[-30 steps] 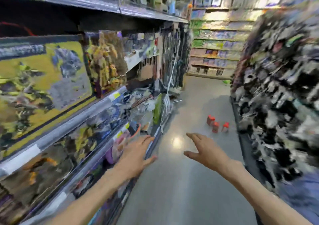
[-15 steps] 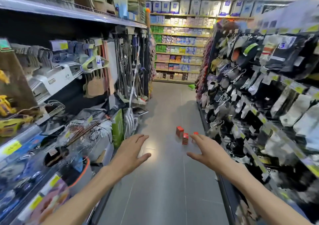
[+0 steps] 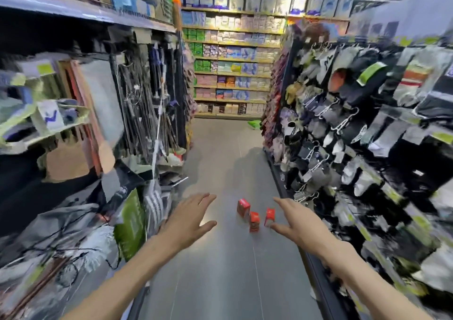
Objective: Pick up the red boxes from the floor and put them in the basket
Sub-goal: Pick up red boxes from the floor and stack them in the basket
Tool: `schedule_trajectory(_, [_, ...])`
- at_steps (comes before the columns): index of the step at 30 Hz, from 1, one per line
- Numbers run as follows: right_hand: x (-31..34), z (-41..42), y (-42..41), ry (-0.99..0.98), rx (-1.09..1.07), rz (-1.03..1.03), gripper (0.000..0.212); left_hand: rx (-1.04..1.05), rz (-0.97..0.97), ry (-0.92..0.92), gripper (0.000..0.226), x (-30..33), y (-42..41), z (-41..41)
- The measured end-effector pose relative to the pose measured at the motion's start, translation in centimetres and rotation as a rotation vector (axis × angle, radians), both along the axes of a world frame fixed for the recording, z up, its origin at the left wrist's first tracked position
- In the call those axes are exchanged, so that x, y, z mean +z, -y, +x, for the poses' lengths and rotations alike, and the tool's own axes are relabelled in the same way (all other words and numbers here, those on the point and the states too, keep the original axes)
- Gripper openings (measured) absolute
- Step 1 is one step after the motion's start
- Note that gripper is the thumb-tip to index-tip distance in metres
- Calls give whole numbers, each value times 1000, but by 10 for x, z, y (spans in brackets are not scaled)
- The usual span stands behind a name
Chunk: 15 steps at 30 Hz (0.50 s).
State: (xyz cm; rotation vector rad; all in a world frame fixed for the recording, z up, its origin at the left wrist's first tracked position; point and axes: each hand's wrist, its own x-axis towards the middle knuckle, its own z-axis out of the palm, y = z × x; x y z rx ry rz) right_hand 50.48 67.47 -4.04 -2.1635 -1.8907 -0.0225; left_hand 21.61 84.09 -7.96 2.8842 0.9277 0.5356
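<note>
Three small red boxes stand on the grey aisle floor ahead: one at the left (image 3: 243, 207), one in the middle (image 3: 254, 221) and one at the right (image 3: 269, 217). My left hand (image 3: 188, 219) reaches forward with straight fingers, holding nothing, to the left of the boxes. My right hand (image 3: 300, 221) is stretched out the same way, empty, just right of the boxes in the image. Neither hand touches a box. A green thing (image 3: 254, 124), perhaps the basket, lies far down the aisle by the right rack.
Shelves with hanging tools and bagged goods (image 3: 132, 221) line the left side. A rack of hanging socks (image 3: 343, 148) lines the right side. Stocked shelves (image 3: 232, 69) close the aisle's far end. The grey floor (image 3: 220, 270) runs between them.
The view has swung right and moved along the aisle; the toy shelves on the left are gone. The red boxes now appear between my hands and larger. Both hands stay outstretched.
</note>
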Motion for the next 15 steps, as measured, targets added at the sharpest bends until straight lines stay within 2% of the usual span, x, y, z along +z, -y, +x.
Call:
schedule_trajectory(7, [-26, 118, -167, -6, -54, -32, 75, -98, -39, 10, 70, -34, -174, 131])
schedule_trajectory(15, [-43, 258, -352, -57, -133, -64, 77, -144, -59, -74, 71, -51, -375, 278])
